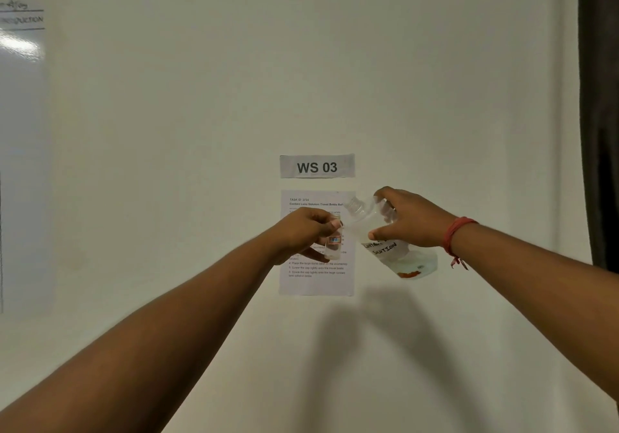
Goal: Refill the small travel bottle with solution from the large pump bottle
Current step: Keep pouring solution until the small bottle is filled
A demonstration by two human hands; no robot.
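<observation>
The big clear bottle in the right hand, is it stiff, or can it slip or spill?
The large bottle looks like thin clear plastic, so it probably gives under the right hand. Its neck is uncapped and tilted toward the small bottle, so it could spill. It looks mostly empty, likely light.

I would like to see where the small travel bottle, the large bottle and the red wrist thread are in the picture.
small travel bottle (334, 241): head view, on its orange label.
large bottle (385, 247): head view, on its handwritten label.
red wrist thread (453, 233): head view, on the band around the right wrist.

Red thread bracelet (456, 235), bare forearms
</observation>
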